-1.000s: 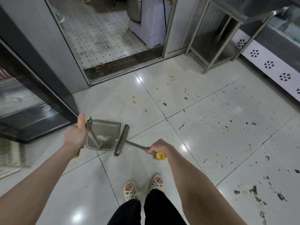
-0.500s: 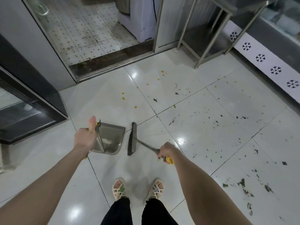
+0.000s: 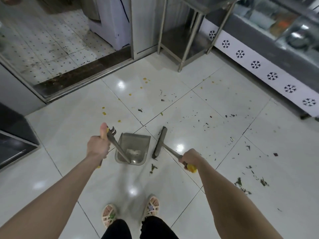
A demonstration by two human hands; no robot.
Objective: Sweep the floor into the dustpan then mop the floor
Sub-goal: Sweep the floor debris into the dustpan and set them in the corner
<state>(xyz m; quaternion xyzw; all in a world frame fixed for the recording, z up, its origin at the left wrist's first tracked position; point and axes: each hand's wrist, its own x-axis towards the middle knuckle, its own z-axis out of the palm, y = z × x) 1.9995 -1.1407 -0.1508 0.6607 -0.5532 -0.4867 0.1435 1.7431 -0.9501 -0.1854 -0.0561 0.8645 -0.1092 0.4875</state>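
A glossy white tiled floor [image 3: 215,121] fills the view, strewn with dark leaf scraps [image 3: 240,182] from 1 to 4 o'clock and small yellow crumbs [image 3: 104,113] toward 11 and 12 o'clock. At centre, the grey plastic dustpan [image 3: 133,148] sits just left of the dark-bristled broom head [image 3: 159,142], the two apart. The left hand [image 3: 97,146] has its grip pressed together around the dustpan's long metal handle [image 3: 118,147] at 10 o'clock; the right hand [image 3: 190,158] grips the yellow-tipped broom handle [image 3: 172,152] at 3 o'clock. Two sandalled feet [image 3: 151,208] stand at 6 o'clock.
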